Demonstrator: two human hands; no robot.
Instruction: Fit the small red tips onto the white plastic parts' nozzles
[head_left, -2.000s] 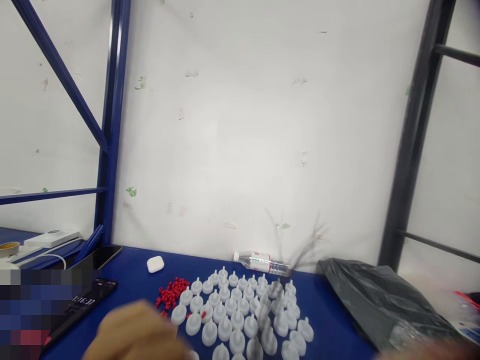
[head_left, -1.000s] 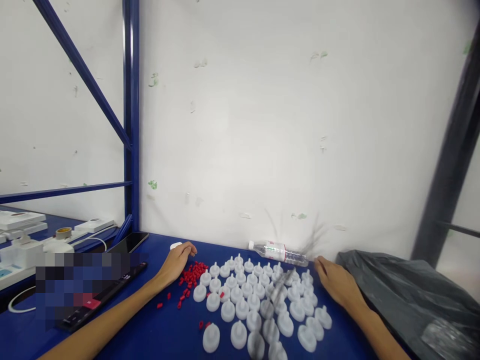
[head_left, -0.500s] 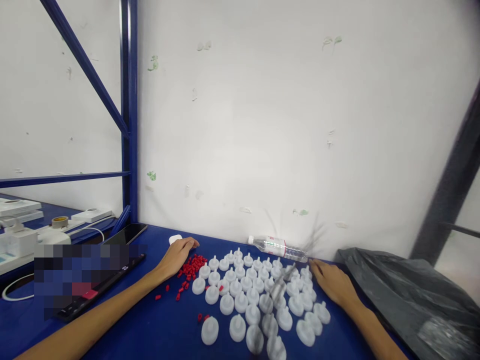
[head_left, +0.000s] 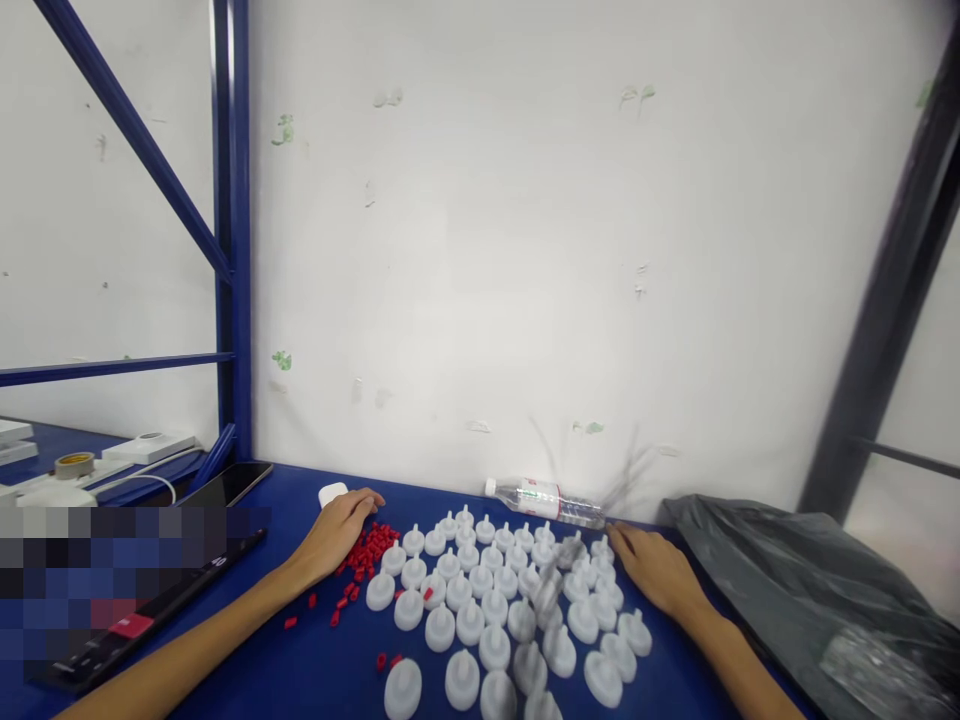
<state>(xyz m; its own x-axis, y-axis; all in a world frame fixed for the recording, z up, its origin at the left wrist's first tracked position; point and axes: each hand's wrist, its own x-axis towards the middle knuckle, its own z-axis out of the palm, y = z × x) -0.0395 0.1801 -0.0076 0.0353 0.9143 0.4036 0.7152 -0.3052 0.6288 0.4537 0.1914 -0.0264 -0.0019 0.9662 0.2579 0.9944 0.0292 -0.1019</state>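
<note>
My left hand [head_left: 343, 522] lies on the blue table, beside a heap of small red caps [head_left: 369, 552] and close to a white rounded case [head_left: 332, 493]. My right hand [head_left: 651, 566] rests palm down with fingers spread, at the right edge of the white nozzle-topped lids [head_left: 494, 607], near the base of a clear bottle [head_left: 546, 499] lying on its side. Nothing shows in either hand. The left fingers are extended and lie low. Several red caps lie loose left of the lids, and one lies on a lid. A blurred dark streak covers some lids.
Grey plastic sheeting [head_left: 810, 580] lies at the right. At the left are a long black device [head_left: 165, 605], a phone [head_left: 229, 487], a tape roll [head_left: 74, 465] and white cables. Blue rack posts [head_left: 240, 300] stand before the white wall.
The whole view has shifted, so the objects and both hands appear a little further left and mostly slightly lower. Against the table, both hands appear to be in the same place.
</note>
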